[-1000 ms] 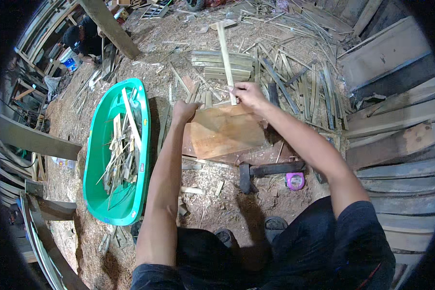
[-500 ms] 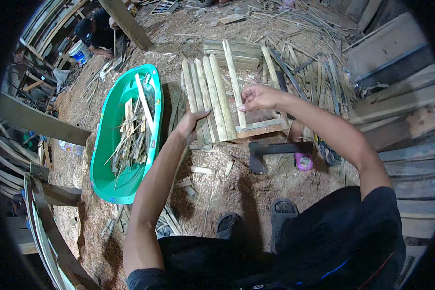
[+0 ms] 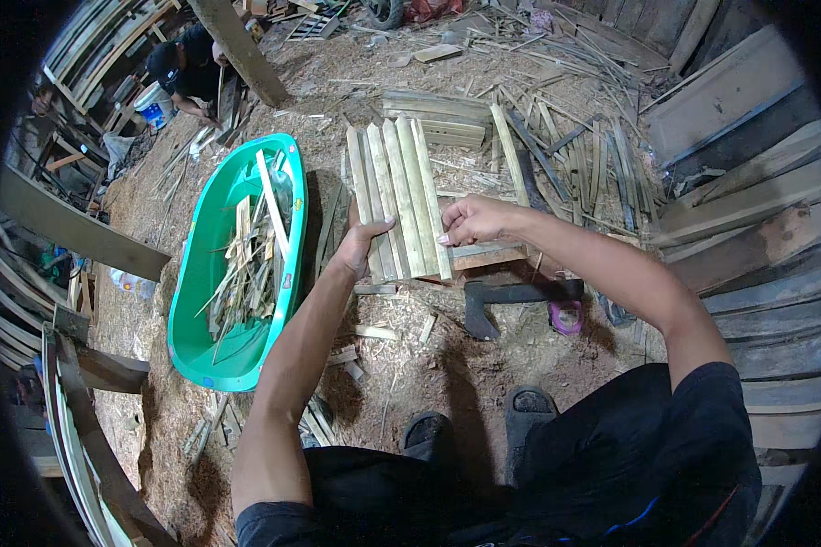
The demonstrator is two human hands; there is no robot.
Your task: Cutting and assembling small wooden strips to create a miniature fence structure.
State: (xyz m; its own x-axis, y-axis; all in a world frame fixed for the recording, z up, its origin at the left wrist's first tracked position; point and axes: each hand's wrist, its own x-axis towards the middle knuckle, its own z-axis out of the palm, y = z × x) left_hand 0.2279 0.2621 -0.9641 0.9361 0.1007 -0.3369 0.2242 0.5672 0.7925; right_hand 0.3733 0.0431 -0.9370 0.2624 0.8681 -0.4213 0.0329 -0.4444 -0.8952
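Note:
Several pale wooden slats (image 3: 400, 201) lie side by side in a row over a low wooden board (image 3: 485, 261). My left hand (image 3: 363, 239) grips the row at its left edge, thumb on top. My right hand (image 3: 465, 222) pinches the rightmost slat near its lower part, against the others. Farther right, another light slat (image 3: 509, 155) lies apart. Just below the board are a dark hatchet-like tool (image 3: 488, 308) and a pink tape measure (image 3: 566, 318).
A green tub (image 3: 192, 339) of scrap strips stands left. Piled slats (image 3: 433, 128), strewn strips (image 3: 602, 173) and shavings surround the work. A co-worker (image 3: 178, 68) crouches upper left near a wooden post (image 3: 242, 50). Stacked boards (image 3: 762, 292) line the right.
A second ago my right hand held one slat upright over the bare board. The row then appeared in my left hand, and that single slat has since moved left against it.

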